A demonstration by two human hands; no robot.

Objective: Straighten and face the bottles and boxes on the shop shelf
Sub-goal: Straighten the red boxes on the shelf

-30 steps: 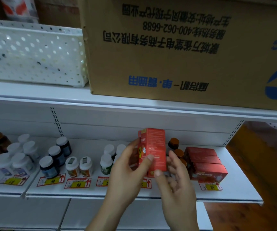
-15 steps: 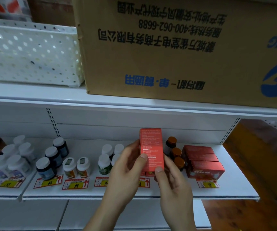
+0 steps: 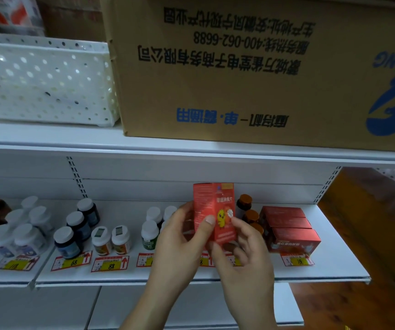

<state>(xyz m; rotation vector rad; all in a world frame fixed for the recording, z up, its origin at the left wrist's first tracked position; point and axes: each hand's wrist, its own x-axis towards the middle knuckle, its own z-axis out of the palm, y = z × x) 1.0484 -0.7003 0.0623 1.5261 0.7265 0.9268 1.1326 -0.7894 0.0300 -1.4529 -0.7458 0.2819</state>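
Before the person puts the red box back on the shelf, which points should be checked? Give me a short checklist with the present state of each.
1. Left hand grips the red box: ok.
2. Right hand supports the box: ok.
3. Box upright: ok.
4. Cartoon face turned toward the camera: ok.
5. Free spot on the shelf under the box: cannot tell, the hands hide it.
6. Brown-capped bottles behind standing: ok.

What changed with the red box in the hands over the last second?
The upright red cardboard box has been turned about its long axis: earlier its text-covered panel faced the camera, now the panel with the yellow cartoon figure shows. The left hand and right hand still hold it, fingers shifted for the turn. The white-capped bottles, flat red boxes and white shelf stayed put.
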